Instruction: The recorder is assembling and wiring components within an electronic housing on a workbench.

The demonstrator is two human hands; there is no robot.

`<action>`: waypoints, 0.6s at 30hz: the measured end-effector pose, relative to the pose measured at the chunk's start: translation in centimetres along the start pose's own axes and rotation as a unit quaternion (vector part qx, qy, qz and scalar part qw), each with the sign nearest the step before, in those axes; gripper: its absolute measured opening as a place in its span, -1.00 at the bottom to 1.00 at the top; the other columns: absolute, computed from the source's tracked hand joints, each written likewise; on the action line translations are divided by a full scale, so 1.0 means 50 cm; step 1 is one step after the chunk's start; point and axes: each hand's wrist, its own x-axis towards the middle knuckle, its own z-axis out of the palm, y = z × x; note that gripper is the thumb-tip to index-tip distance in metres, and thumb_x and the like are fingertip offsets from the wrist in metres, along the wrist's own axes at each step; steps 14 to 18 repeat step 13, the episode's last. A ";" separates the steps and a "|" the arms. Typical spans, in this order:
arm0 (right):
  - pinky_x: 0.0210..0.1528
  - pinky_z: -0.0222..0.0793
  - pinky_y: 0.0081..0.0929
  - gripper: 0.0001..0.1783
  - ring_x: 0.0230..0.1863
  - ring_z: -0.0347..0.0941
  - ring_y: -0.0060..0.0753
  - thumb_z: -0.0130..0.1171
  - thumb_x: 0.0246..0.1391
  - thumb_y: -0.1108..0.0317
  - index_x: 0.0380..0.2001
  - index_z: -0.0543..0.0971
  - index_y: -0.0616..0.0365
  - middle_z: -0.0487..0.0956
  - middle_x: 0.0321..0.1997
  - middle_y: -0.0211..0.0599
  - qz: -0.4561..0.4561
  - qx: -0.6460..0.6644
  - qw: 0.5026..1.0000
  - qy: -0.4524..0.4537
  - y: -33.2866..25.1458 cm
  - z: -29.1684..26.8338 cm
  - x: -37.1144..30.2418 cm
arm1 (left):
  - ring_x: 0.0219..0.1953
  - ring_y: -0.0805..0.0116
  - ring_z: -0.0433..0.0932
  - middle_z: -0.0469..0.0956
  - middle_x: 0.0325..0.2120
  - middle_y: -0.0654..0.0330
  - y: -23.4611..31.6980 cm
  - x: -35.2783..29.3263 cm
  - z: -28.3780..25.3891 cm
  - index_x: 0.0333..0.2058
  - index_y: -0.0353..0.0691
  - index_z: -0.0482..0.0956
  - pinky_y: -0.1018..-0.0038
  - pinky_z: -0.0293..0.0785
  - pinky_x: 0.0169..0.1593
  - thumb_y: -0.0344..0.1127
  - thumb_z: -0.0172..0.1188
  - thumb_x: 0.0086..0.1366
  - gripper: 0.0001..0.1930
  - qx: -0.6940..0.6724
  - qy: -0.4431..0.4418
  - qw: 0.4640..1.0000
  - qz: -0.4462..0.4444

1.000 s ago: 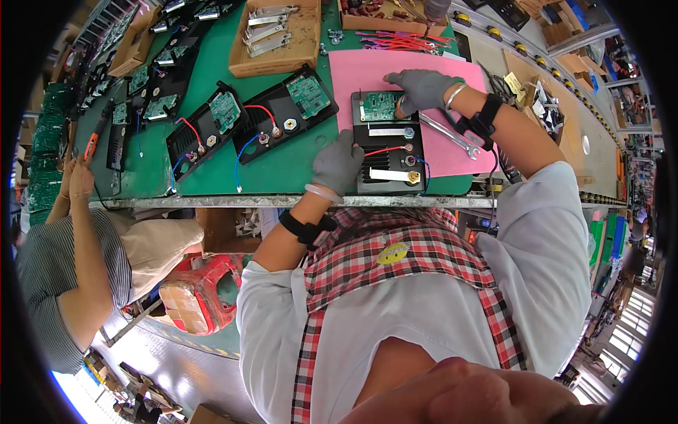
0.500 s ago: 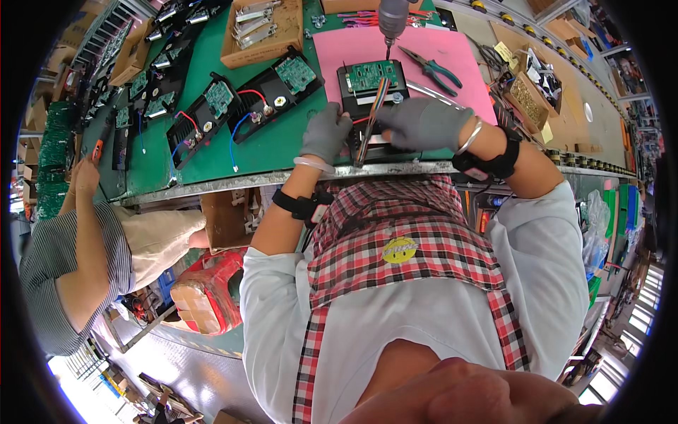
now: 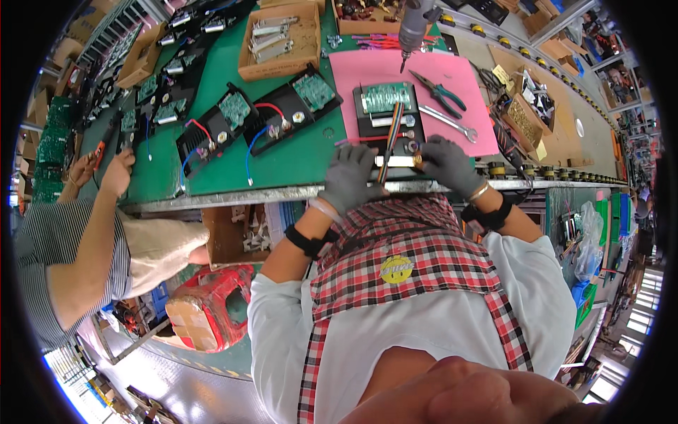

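Observation:
A black housing point(image 3: 365, 127) with a green circuit board point(image 3: 395, 101) lies at the table's front edge, partly on a pink sheet. A multicoloured ribbon cable point(image 3: 393, 138) runs down from the board across a silvery bar point(image 3: 397, 162). My grey-gloved left hand point(image 3: 349, 177) is closed around the housing's left front edge. At its right edge, the gloved fingers of my right hand point(image 3: 450, 166) are bent against the housing, beside a small brass-coloured part point(image 3: 418, 162). What lies under the fingertips is hidden. A power screwdriver point(image 3: 413, 32) hangs above the sheet.
Green-handled pliers point(image 3: 443, 93) and a wrench point(image 3: 452, 124) lie on the pink sheet point(image 3: 483, 141). Two more black housings point(image 3: 293, 116) with boards and wires stand to the left. Behind them is a carton point(image 3: 281, 69) of metal parts. A co-worker's hand point(image 3: 119, 173) is far left.
My right hand has moved from over the ribbon cable to the housing's right edge. My left hand has shifted toward the front edge. The view has shifted slightly.

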 end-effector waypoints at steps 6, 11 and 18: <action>-0.33 0.37 -0.23 -0.75 -0.32 0.42 -0.10 0.13 -0.17 0.28 -0.32 0.45 0.00 0.42 -0.31 -0.24 0.046 0.017 0.996 -0.070 -0.028 -0.008 -0.026 | 0.00 0.09 0.23 0.32 -0.12 0.11 -0.004 -0.011 -0.035 -0.01 -0.10 0.32 0.19 0.09 0.10 0.11 0.32 -0.25 -0.22 -0.052 -0.095 0.994 0.024; -0.22 0.33 -0.26 -0.65 -0.25 0.41 -0.09 0.12 -0.12 0.25 -0.19 0.43 0.01 0.44 -0.25 -0.21 0.138 0.097 0.981 -0.092 -0.034 -0.050 -0.027 | 0.09 0.05 0.17 0.29 -0.01 0.09 -0.086 0.013 -0.034 0.01 -0.11 0.31 0.15 0.02 0.15 0.09 0.26 -0.12 -0.28 -0.192 -0.261 0.945 0.052; -0.20 0.32 -0.24 -0.64 -0.22 0.41 -0.12 0.11 -0.10 0.24 -0.16 0.43 0.01 0.44 -0.22 -0.20 0.186 0.087 0.978 -0.034 -0.049 -0.099 -0.038 | 0.25 0.03 -0.03 0.17 0.13 0.05 -0.089 0.026 -0.072 0.13 -0.09 0.21 0.27 -0.11 0.25 0.09 0.28 -0.11 -0.17 -0.304 -0.356 0.882 -0.062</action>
